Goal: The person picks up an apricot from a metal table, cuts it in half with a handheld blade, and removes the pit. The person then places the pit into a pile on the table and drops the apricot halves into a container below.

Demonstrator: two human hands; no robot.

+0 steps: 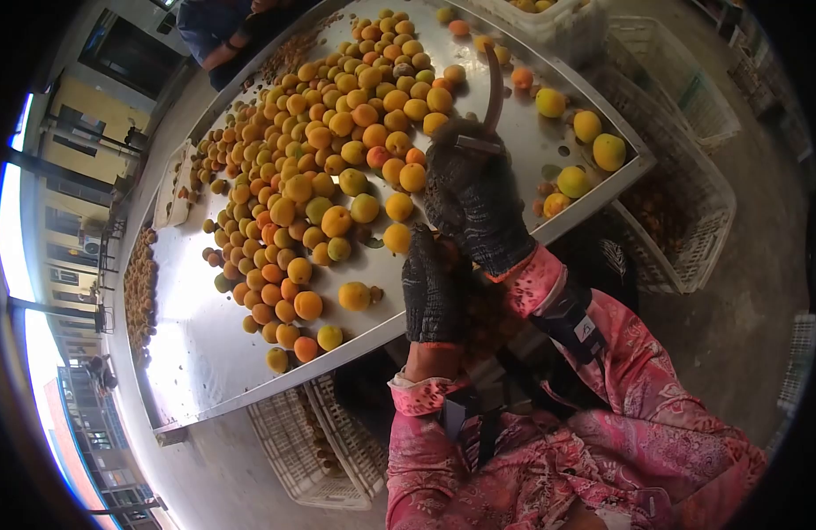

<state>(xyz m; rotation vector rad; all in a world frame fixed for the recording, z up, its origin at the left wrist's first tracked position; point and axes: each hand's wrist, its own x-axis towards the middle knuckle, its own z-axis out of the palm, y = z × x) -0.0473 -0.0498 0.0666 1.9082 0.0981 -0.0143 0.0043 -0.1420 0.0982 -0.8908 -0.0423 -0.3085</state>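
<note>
The black-gloved right hand (474,190) grips one curved brown blade (494,84) upright, the black-gloved left hand (434,283) curls shut just beneath at the shiny metal tabletop (205,344) heaped with uncountable orange-yellow apricots (337,159), beside one white lattice plastic crate (710,221) holding dark scraps.

No legible text in your view. Small white tag (587,329) on your right wrist's black strap (560,311) carries a mark, too blurred to read.

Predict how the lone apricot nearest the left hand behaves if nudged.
The apricot is round on a smooth metal table, so it would likely roll. Its ripe orange colour suggests soft flesh, probably easily bruised.
</note>
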